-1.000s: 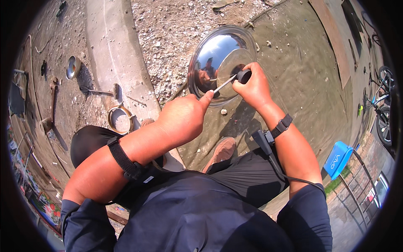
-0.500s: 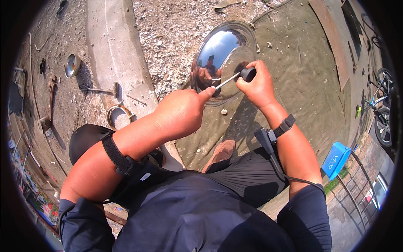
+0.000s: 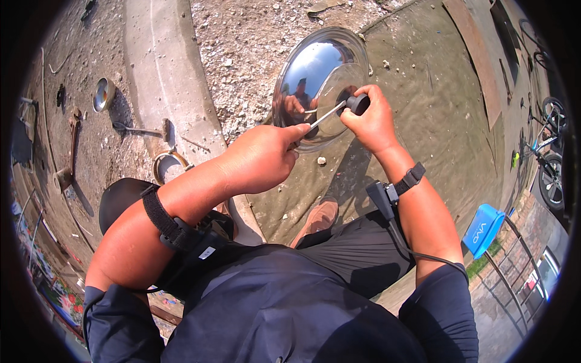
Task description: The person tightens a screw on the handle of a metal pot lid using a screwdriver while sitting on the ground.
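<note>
Lid (image 3: 324,85), one only, stands tilted at the upper middle of the head view, its mirror-like face toward the wearer; whether its rim touches the ground cannot be told. Over the last second it has shifted slightly toward the top edge of the frame, and both hands have gone with it. The single black knob (image 3: 358,104) is still on the lid side of the right hand (image 3: 376,121), pinched between thumb and fingers. The left hand (image 3: 260,160), near the middle, is clenched around one thin metal rod (image 3: 327,115), index finger stretched along it; any handle is hidden in the fist. The rod's tip still meets the knob's left side, or sits just beside it. This suggests the work remains at that one spot, with little altered but the angle and nothing visibly come loose.

Counting the rest: at upper left lie one bowl (image 3: 103,95), one hammer (image 3: 166,129) and, further toward the left edge, one mallet (image 3: 73,145). One tan ring (image 3: 158,168) is partly hidden by the left forearm. Two straps show, one per arm: left (image 3: 162,215), right (image 3: 411,177). One bike (image 3: 543,144) stands at the right edge, and one blue box (image 3: 484,231) at lower right.
</note>
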The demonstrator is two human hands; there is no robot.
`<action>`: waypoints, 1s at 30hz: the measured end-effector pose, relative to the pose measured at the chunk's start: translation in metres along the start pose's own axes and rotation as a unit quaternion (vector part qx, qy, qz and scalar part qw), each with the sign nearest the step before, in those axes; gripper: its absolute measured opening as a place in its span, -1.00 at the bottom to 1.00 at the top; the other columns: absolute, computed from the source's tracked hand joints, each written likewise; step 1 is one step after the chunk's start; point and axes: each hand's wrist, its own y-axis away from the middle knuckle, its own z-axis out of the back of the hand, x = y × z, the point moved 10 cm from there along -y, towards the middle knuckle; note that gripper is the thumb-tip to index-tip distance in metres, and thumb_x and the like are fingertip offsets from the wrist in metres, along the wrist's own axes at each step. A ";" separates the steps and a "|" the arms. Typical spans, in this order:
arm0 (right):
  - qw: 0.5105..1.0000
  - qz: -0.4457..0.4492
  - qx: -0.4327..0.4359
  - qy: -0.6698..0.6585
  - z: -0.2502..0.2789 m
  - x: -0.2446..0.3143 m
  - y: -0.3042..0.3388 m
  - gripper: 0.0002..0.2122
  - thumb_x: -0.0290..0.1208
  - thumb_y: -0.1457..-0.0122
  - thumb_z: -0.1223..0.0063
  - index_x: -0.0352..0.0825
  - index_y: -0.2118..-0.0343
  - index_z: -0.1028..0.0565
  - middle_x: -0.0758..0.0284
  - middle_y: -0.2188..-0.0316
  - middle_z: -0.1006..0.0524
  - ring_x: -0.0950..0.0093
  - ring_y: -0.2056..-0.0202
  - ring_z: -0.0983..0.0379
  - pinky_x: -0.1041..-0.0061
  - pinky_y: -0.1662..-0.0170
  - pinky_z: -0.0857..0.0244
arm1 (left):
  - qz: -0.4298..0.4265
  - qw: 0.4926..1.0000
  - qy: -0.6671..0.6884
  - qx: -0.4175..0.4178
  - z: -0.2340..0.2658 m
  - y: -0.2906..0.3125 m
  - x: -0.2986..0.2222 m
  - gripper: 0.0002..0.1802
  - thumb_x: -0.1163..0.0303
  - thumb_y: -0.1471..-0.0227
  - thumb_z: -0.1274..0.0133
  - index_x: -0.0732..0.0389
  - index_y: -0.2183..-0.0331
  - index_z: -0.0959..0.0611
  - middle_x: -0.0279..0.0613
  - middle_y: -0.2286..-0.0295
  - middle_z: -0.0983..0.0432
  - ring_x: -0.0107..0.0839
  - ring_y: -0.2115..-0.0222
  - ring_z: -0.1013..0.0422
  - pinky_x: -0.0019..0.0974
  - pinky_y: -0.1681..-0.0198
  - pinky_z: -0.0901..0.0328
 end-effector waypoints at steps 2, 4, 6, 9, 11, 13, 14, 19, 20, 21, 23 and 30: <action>1.000 -0.001 0.005 0.004 0.000 -0.002 0.000 -0.62 -0.36 0.16 -0.30 -0.34 0.23 -0.47 0.12 0.29 -0.56 0.15 0.23 -0.54 0.27 0.10 -0.43 | 0.033 0.998 0.036 0.025 -0.002 0.000 0.002 -0.38 0.47 -0.17 -0.01 0.13 -0.28 -0.44 -0.08 0.54 -0.55 -0.32 0.55 -0.50 -0.22 0.32 -0.42; 1.000 -0.001 0.004 0.001 0.000 -0.002 0.000 -0.62 -0.36 0.16 -0.30 -0.34 0.23 -0.47 0.12 0.30 -0.56 0.16 0.24 -0.54 0.28 0.12 -0.43 | 0.060 0.995 0.065 0.045 -0.002 0.001 0.001 -0.37 0.47 -0.18 0.00 0.12 -0.29 -0.42 -0.17 0.55 -0.52 -0.45 0.58 -0.46 -0.28 0.36 -0.41; 1.000 0.001 0.003 -0.005 0.000 -0.002 -0.001 -0.62 -0.35 0.16 -0.29 -0.34 0.23 -0.48 0.12 0.31 -0.56 0.18 0.25 -0.55 0.29 0.13 -0.43 | 0.078 0.991 0.088 0.058 -0.002 0.002 0.002 -0.37 0.47 -0.20 0.01 0.11 -0.30 -0.41 -0.25 0.56 -0.49 -0.53 0.59 -0.43 -0.32 0.40 -0.41; 1.000 0.003 0.002 -0.011 0.002 0.000 -0.001 -0.62 -0.35 0.16 -0.29 -0.34 0.24 -0.48 0.12 0.32 -0.56 0.19 0.27 -0.55 0.29 0.14 -0.44 | 0.093 0.986 0.117 0.069 -0.004 0.002 0.004 -0.36 0.48 -0.20 0.02 0.09 -0.31 -0.39 -0.33 0.57 -0.46 -0.58 0.60 -0.41 -0.35 0.45 -0.40; 1.000 0.002 0.000 -0.008 0.003 0.000 -0.002 -0.62 -0.35 0.16 -0.29 -0.35 0.24 -0.48 0.12 0.33 -0.56 0.20 0.28 -0.55 0.29 0.15 -0.44 | 0.120 0.978 0.148 0.080 -0.005 0.004 0.005 -0.36 0.48 -0.21 0.02 0.10 -0.31 -0.39 -0.36 0.58 -0.43 -0.59 0.60 -0.39 -0.37 0.44 -0.40; 1.000 0.008 0.004 -0.011 0.003 -0.001 -0.002 -0.63 -0.35 0.15 -0.29 -0.35 0.25 -0.48 0.12 0.33 -0.56 0.20 0.28 -0.55 0.29 0.15 -0.44 | 0.113 0.979 0.151 0.076 -0.005 0.003 0.005 -0.37 0.49 -0.19 0.01 0.12 -0.30 -0.41 -0.34 0.58 -0.44 -0.56 0.59 -0.41 -0.34 0.44 -0.40; 1.000 0.011 0.006 -0.013 0.003 0.001 -0.002 -0.63 -0.35 0.15 -0.29 -0.35 0.25 -0.48 0.12 0.34 -0.56 0.20 0.29 -0.55 0.29 0.15 -0.44 | 0.092 0.984 0.138 0.066 -0.005 0.002 0.007 -0.37 0.49 -0.18 0.00 0.13 -0.29 -0.43 -0.30 0.58 -0.47 -0.51 0.59 -0.44 -0.31 0.44 -0.41; 1.000 0.003 0.004 -0.007 0.000 0.003 -0.004 -0.62 -0.34 0.15 -0.31 -0.36 0.24 -0.49 0.11 0.31 -0.56 0.17 0.26 -0.54 0.27 0.13 -0.44 | -0.033 0.971 -0.234 -0.033 0.005 0.001 -0.012 -0.37 0.50 -0.06 0.00 0.22 -0.21 -0.48 0.08 0.51 -0.59 -0.06 0.46 -0.58 -0.03 0.35 -0.45; 1.000 0.005 0.002 0.000 -0.001 0.003 -0.004 -0.61 -0.33 0.15 -0.32 -0.35 0.24 -0.49 0.11 0.30 -0.56 0.16 0.24 -0.54 0.27 0.13 -0.43 | -0.033 0.961 -0.269 -0.053 0.004 0.005 -0.020 -0.39 0.51 -0.07 0.02 0.21 -0.20 -0.50 0.08 0.52 -0.58 -0.01 0.47 -0.56 0.00 0.37 -0.43; 1.000 0.002 -0.003 0.003 -0.002 0.001 -0.003 -0.61 -0.33 0.15 -0.32 -0.35 0.24 -0.49 0.11 0.29 -0.56 0.15 0.23 -0.54 0.26 0.12 -0.43 | -0.032 0.949 -0.304 -0.073 0.005 0.007 -0.025 -0.40 0.53 -0.07 0.03 0.20 -0.19 -0.51 0.08 0.52 -0.57 0.04 0.48 -0.54 0.02 0.39 -0.42; 1.000 -0.001 -0.011 0.008 -0.002 0.001 -0.002 -0.61 -0.33 0.15 -0.33 -0.35 0.23 -0.49 0.11 0.27 -0.56 0.14 0.21 -0.53 0.25 0.11 -0.43 | -0.032 0.965 -0.256 -0.057 0.001 0.006 -0.020 -0.40 0.54 -0.08 0.07 0.21 -0.20 -0.49 0.14 0.58 -0.50 0.12 0.50 -0.50 0.06 0.34 -0.41; 1.000 0.011 0.004 0.002 0.000 0.007 0.000 -0.61 -0.35 0.15 -0.32 -0.35 0.23 -0.49 0.11 0.28 -0.57 0.14 0.21 -0.54 0.26 0.10 -0.43 | -0.026 0.998 -0.044 -0.025 0.007 -0.002 0.001 -0.40 0.52 -0.08 -0.02 0.20 -0.20 -0.52 0.12 0.46 -0.60 0.01 0.42 -0.57 -0.08 0.24 -0.43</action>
